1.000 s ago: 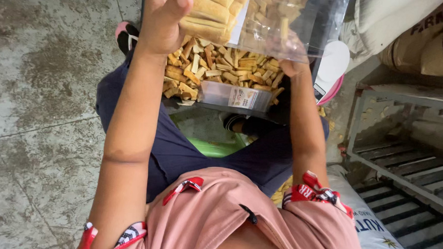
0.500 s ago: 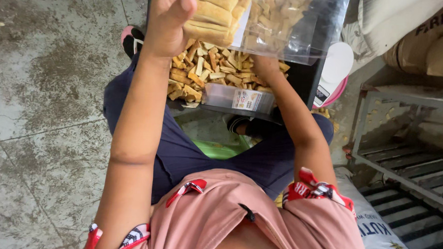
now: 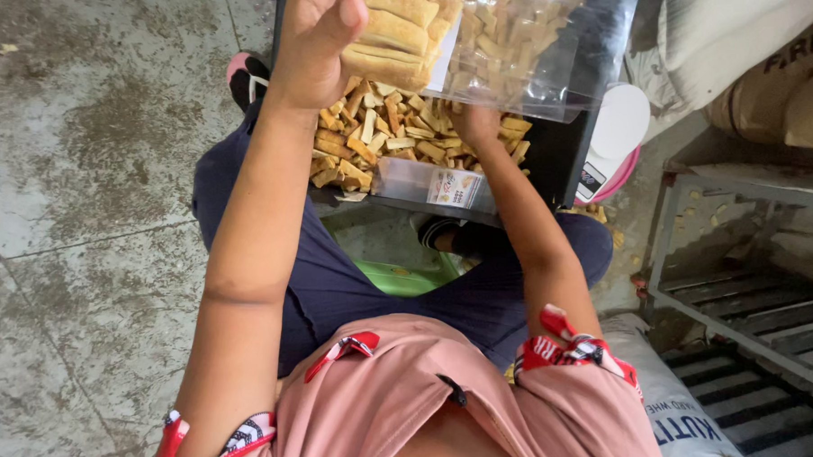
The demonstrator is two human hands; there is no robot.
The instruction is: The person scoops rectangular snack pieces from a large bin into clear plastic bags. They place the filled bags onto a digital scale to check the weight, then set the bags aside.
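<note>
My left hand (image 3: pixel 312 38) is raised at the top of the view, gripping the edge of a clear plastic bag (image 3: pixel 521 52). The bag holds stacked golden rusk slices (image 3: pixel 397 25) and smaller pieces. Below it, a black tray (image 3: pixel 553 157) rests on my lap, full of loose rusk pieces (image 3: pixel 374 133). My right hand (image 3: pixel 475 123) reaches into that pile just under the hanging bag. Its fingers are hidden by the bag, so its grip is unclear.
A flat pile of empty clear bags (image 3: pixel 430 184) with a label lies at the tray's near edge. A white scale (image 3: pixel 619 128) stands right of the tray, a green stool (image 3: pixel 396 278) under my legs. A metal rack (image 3: pixel 746 299) and sacks (image 3: pixel 688 419) fill the right; concrete floor on the left.
My right hand has slid left and slightly down, from the bag's lower corner to the pile in the tray. My left hand keeps holding the bag up.
</note>
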